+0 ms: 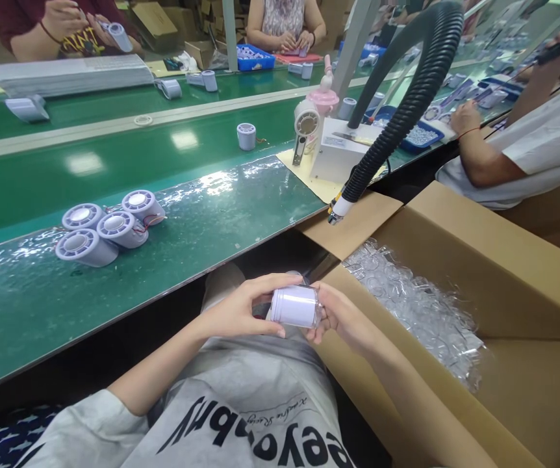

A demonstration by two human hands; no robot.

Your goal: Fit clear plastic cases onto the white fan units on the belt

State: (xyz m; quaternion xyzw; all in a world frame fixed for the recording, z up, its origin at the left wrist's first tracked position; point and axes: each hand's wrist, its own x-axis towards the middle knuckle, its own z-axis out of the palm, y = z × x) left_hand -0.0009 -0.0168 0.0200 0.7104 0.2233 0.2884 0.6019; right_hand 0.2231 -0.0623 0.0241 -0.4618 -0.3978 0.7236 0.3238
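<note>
Above my lap, a lavender cylinder with a clear plastic cover (295,306) lies sideways between my two hands. My left hand (248,305) wraps around its left end, thumb below and fingers over the top. At the right end, the fingers of my right hand (341,315) close on the clear cover. Several lavender cylindrical units (85,247) with round vented tops and thin red wires stand grouped on the green bench at the left. An open cardboard box (448,357) on my right holds many clear plastic parts (411,299).
A black flexible hose (407,123) arches down to a nozzle near the box flap. Behind it are a white device (338,149) and a pink-topped item (323,97). One cylinder (246,136) stands on the green conveyor (163,153). Other people work across and to the right.
</note>
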